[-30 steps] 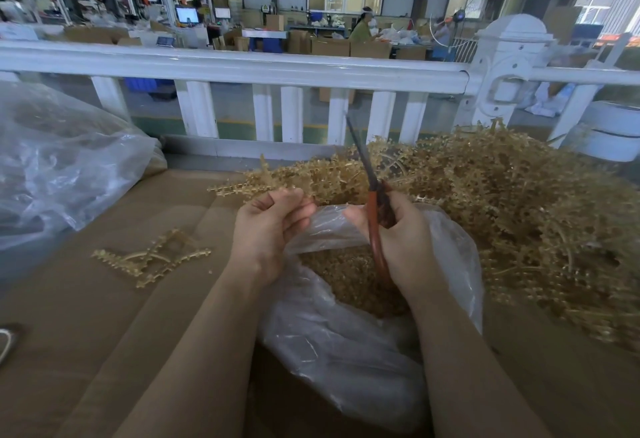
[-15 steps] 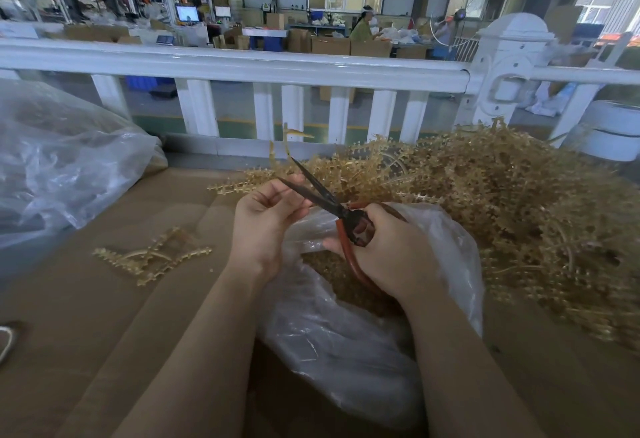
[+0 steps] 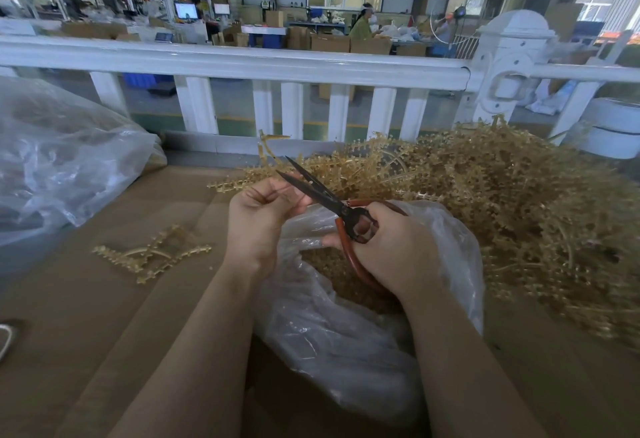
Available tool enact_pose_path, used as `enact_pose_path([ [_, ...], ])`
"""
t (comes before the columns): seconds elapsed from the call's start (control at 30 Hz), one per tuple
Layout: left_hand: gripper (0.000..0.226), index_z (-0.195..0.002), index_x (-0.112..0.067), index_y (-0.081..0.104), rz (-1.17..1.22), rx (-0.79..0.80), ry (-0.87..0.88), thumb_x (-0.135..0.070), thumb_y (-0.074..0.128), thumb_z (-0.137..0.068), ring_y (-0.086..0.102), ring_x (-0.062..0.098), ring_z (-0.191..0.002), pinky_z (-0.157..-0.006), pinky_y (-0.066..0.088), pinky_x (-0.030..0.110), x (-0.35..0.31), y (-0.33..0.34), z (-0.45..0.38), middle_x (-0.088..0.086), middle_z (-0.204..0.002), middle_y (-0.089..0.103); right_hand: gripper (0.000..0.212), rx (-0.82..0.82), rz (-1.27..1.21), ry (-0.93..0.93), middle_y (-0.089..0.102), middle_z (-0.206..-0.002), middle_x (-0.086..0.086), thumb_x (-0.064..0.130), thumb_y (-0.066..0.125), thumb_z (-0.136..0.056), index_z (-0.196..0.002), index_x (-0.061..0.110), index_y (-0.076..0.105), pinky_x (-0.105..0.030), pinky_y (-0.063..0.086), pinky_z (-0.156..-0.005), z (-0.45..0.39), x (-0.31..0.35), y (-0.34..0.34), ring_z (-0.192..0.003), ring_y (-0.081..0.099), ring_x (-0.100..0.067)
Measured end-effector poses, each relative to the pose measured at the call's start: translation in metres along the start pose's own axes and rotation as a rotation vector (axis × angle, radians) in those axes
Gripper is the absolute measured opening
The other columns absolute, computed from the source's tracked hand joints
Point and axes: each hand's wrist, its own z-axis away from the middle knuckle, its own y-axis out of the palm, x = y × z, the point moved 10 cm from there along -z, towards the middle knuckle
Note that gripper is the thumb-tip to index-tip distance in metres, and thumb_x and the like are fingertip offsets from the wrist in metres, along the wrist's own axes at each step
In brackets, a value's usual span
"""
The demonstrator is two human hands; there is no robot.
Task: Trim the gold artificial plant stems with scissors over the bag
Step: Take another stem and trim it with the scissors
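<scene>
The left hand (image 3: 258, 218) pinches a gold stem (image 3: 265, 147) upright above the clear bag (image 3: 346, 344), which holds gold trimmings. The right hand (image 3: 394, 247), grip curled round the handles, holds the scissors (image 3: 332, 202) with blades spread beside the stem.

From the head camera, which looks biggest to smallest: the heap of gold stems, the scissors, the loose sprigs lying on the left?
1. heap of gold stems
2. and 3. scissors, loose sprigs: look alike in size.

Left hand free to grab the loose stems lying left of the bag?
Probably not yet: the left hand pinches a stem at the scissors. The path to the loose stems over bare cardboard looks open.
</scene>
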Motion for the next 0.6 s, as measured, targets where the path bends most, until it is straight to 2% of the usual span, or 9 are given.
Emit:
enact_pose_path([
  [0.1, 0.017, -0.082, -0.01, 0.075, -0.002, 0.014, 0.005, 0.003, 0.065, -0.086, 0.067, 0.012, -0.067, -0.072, 0.057, 0.024, -0.0019, 0.0016, 0.0005, 0.002, -0.072, 0.073, 0.054, 0.004, -0.018, -0.012, 0.064, -0.075, 0.02, 0.088, 0.058, -0.067, -0.09, 0.04, 0.064, -0.01, 0.044, -0.062, 0.0006, 0.0017, -0.0005, -0.069, 0.055, 0.006],
  [0.2, 0.014, -0.081, -0.011, 0.075, 0.004, 0.023, 0.004, 0.0, 0.068, -0.082, 0.067, 0.012, -0.067, -0.073, 0.057, 0.024, -0.0038, 0.002, 0.0006, 0.002, -0.072, 0.073, 0.049, 0.015, -0.023, -0.017, 0.063, -0.073, 0.02, 0.087, 0.06, -0.068, -0.087, 0.042, 0.061, -0.012, 0.047, -0.062, 0.0008, 0.0032, 0.0002, -0.07, 0.056, 0.006],
  [0.27, 0.009, -0.083, -0.01, 0.075, 0.011, 0.025, 0.003, -0.004, 0.07, -0.078, 0.067, 0.012, -0.067, -0.073, 0.057, 0.024, -0.0051, 0.0019, 0.0007, 0.003, -0.073, 0.073, 0.046, 0.024, -0.027, -0.011, 0.061, -0.07, 0.021, 0.087, 0.06, -0.068, -0.083, 0.043, 0.057, -0.01, 0.043, -0.059, 0.0005, 0.0034, 0.0004, -0.068, 0.055, 0.007],
  [0.33, 0.013, -0.084, -0.01, 0.075, -0.002, 0.021, 0.008, 0.001, 0.069, -0.081, 0.066, 0.013, -0.068, -0.074, 0.057, 0.026, -0.0055, 0.0011, 0.0001, 0.003, -0.073, 0.073, 0.045, 0.032, -0.024, -0.006, 0.061, -0.07, 0.021, 0.087, 0.06, -0.067, -0.083, 0.045, 0.054, -0.007, 0.038, -0.055, 0.0001, 0.0039, 0.0002, -0.067, 0.053, 0.01],
  [0.47, 0.023, -0.077, -0.016, 0.077, -0.012, 0.032, 0.005, 0.003, 0.068, -0.083, 0.067, 0.014, -0.069, -0.076, 0.058, 0.026, -0.0061, 0.0019, 0.0002, 0.002, -0.072, 0.073, 0.05, 0.016, -0.027, -0.002, 0.063, -0.072, 0.021, 0.088, 0.059, -0.065, -0.088, 0.044, 0.061, -0.005, 0.038, -0.056, 0.0002, 0.0023, -0.0015, -0.068, 0.055, 0.009],
  [0.6, 0.013, -0.071, -0.019, 0.078, 0.015, 0.038, -0.009, -0.008, 0.072, -0.074, 0.068, 0.012, -0.067, -0.074, 0.058, 0.025, -0.0056, 0.0022, 0.0004, 0.0, -0.07, 0.073, 0.056, -0.007, -0.005, -0.015, 0.063, -0.07, 0.019, 0.089, 0.058, -0.064, -0.084, 0.037, 0.064, -0.007, 0.04, -0.059, -0.0002, 0.0019, -0.0024, -0.067, 0.055, 0.007],
])
